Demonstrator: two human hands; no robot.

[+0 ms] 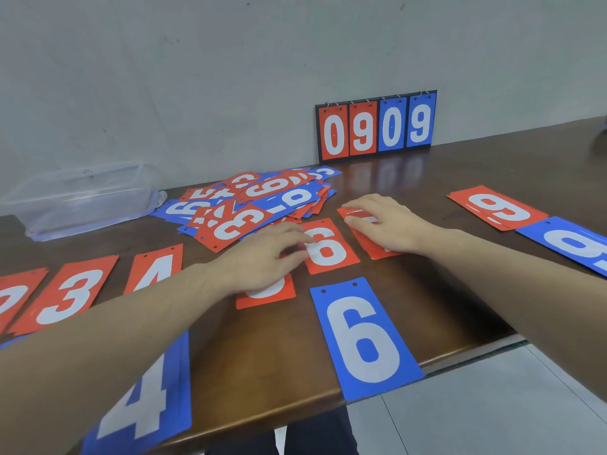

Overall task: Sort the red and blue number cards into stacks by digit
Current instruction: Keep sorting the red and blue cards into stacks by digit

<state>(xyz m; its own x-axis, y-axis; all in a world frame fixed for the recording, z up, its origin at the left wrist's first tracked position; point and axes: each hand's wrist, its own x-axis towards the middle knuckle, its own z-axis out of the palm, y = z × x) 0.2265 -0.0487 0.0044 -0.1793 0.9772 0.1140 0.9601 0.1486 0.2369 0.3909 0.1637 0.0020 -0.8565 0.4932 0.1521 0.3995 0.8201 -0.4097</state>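
The brown table [262,356] ends at a near edge running from lower left up to the right, with pale floor tiles [476,405] beyond it. The blue 6 card [363,336] overhangs that edge at its lower corner, and the blue 4 card [147,399] lies close along it. Bare table surface shows between the blue 6 card and the red 3 card [70,292]. The left hand [262,257] lies over a partly hidden red card [272,293], fingers lightly bent, tips touching the red 6 card [328,246]. The right hand [384,221] rests flat, fingers extended, on another red card [371,247] whose digit cannot be read. The unsorted pile [256,201] lies behind both hands. A clear plastic container [85,198] sits at the far left by the wall; its contents cannot be made out. A flip scoreboard [376,126] reading 0909 leans against the wall.
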